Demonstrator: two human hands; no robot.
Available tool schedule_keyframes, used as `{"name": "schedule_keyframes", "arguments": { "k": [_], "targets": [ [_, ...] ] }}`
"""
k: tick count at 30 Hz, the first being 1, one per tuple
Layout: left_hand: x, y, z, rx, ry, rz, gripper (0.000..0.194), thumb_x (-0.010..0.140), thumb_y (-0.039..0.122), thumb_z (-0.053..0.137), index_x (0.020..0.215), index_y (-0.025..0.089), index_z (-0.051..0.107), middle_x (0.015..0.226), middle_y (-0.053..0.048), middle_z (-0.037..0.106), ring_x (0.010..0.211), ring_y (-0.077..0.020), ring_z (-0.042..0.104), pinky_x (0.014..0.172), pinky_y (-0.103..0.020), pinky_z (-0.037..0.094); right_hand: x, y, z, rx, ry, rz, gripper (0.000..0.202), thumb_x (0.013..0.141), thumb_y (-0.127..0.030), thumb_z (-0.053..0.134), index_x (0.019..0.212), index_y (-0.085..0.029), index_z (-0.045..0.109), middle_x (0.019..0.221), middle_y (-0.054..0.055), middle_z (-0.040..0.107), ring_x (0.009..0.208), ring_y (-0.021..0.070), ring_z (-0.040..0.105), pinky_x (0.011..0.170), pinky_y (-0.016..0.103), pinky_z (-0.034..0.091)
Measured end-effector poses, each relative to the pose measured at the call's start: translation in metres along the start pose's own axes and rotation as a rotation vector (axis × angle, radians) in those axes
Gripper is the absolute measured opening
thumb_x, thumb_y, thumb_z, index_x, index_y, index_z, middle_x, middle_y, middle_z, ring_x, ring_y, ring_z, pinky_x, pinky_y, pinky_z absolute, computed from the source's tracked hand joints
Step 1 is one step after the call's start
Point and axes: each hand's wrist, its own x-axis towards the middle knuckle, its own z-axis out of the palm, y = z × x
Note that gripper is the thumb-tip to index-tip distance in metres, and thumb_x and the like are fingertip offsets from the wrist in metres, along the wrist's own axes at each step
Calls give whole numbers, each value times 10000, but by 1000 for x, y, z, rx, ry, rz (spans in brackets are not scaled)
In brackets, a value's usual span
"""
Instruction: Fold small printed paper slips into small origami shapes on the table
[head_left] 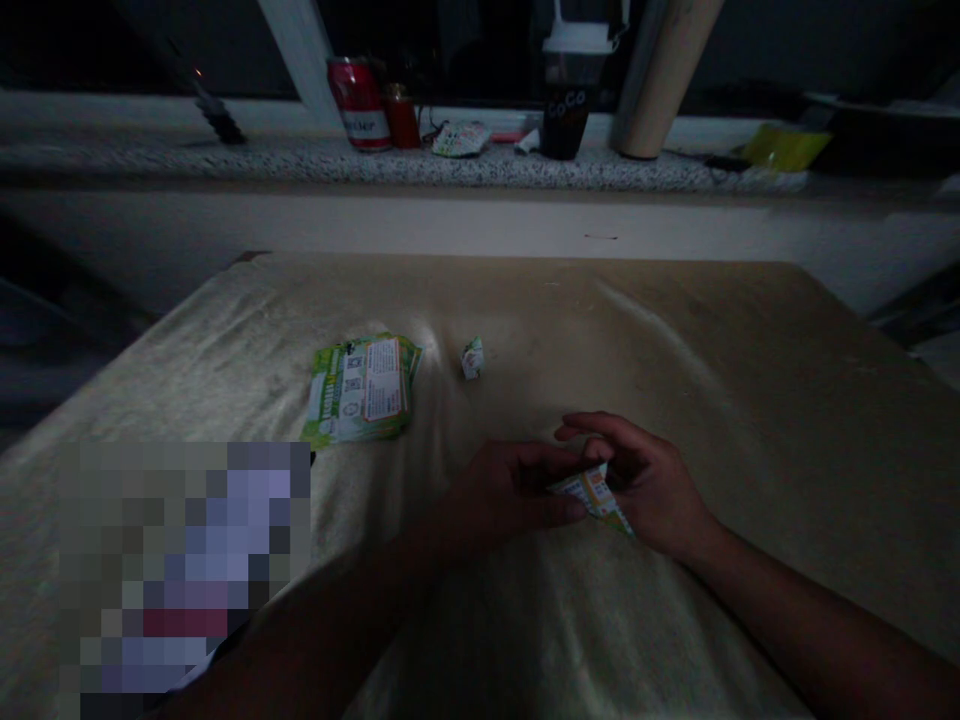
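Two bare hands meet over the near side of the bench (757, 430), right of its middle, with a small folded printed piece (598, 492) between them. Fingers of the left hand (506, 490) are closed on its left end, the thumb lying along the near side. The right hand (667, 495) is at the other end, its fingers curled and its index reaching toward the left hand; in this dim light I cannot tell whether it grips the piece or merely touches it. Beyond the hands, a second small folded piece (472, 358) sits alone on the pale, creased cloth (525, 310). To its left, well apart from the hands, lies a stack of green printed sheets (385, 378). Behind the bench, a speckled windowsill (285, 160) carries a red can (361, 105), a crumpled wrapper (460, 140) and a black lidded cup (564, 120).
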Motion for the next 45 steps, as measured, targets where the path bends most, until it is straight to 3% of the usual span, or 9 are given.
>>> {"name": "schedule_keyframes", "arguments": {
  "k": [6, 12, 18, 22, 25, 28, 32, 36, 45],
  "targets": [
    [-2, 2, 4, 55, 16, 53, 414, 732, 257, 831, 1118, 175, 705, 1157, -109, 742, 1040, -248, 712, 900, -384, 557, 2, -3, 0, 20, -17, 66, 504, 681, -191, 833, 1148, -274, 662, 1043, 60, 739, 858, 235, 732, 644, 315, 617],
    [-11, 22, 0, 788, -136, 258, 578, 856, 305, 707, 1400, 285, 512, 1235, -63, 700, 1055, -226, 683, 922, -365, 516, 0, -6, -2, 90, -134, 135, 684, 664, -95, 806, 1272, -313, 582, 1161, 48, 691, 823, 183, 717, 596, 247, 593],
    [-16, 26, -1, 1131, -176, 421, 252, 951, 312, 571, 1188, 238, 612, 1101, -58, 736, 1007, -226, 688, 868, -333, 498, 2, -6, -5, 82, -116, 140, 637, 707, -131, 815, 1273, -308, 582, 1202, 48, 667, 742, 109, 661, 581, 202, 566],
    [-16, 25, -4, 1133, -75, 455, 211, 956, 347, 571, 1121, 219, 604, 933, -31, 732, 806, -180, 685, 736, -285, 490, 4, -7, -13, 170, -56, 96, 508, 790, -229, 791, 1255, -321, 610, 1201, 45, 709, 721, 109, 687, 639, 241, 596],
    [-15, 25, -6, 1100, -38, 478, 169, 967, 349, 560, 1048, 210, 610, 884, -17, 720, 781, -155, 677, 721, -259, 483, 2, -10, -20, 8, -19, -11, 296, 906, -289, 679, 1202, -301, 677, 1123, 52, 753, 835, 160, 727, 718, 286, 608],
    [-15, 24, -7, 1088, -26, 545, 157, 964, 342, 573, 1038, 210, 614, 889, -10, 723, 790, -139, 679, 727, -240, 485, 0, -15, -25, -205, -122, -222, 233, 927, -310, 655, 1145, -268, 726, 1079, 65, 764, 950, 207, 729, 808, 332, 596],
    [-14, 24, -9, 1147, -27, 646, 145, 961, 328, 581, 1022, 214, 646, 886, -5, 737, 784, -143, 682, 730, -252, 485, 2, -17, -24, -273, -260, -440, 211, 862, -244, 745, 1067, -198, 736, 923, 58, 766, 872, 181, 737, 731, 262, 580],
    [-15, 27, -11, 1133, -50, 646, 155, 930, 323, 634, 1025, 205, 664, 883, -13, 748, 789, -149, 692, 732, -257, 493, 3, -17, -22, -258, -269, -494, 79, 862, -189, 745, 932, -158, 729, 847, 55, 744, 784, 137, 720, 700, 215, 556],
    [-14, 30, -13, 1089, -130, 700, 133, 932, 256, 631, 1039, 216, 700, 880, -7, 761, 777, -132, 694, 729, -226, 502, 2, -16, -23, -290, -309, -525, 82, 885, -247, 725, 930, -186, 696, 846, 46, 736, 785, 134, 712, 698, 214, 554]
  ]
}}
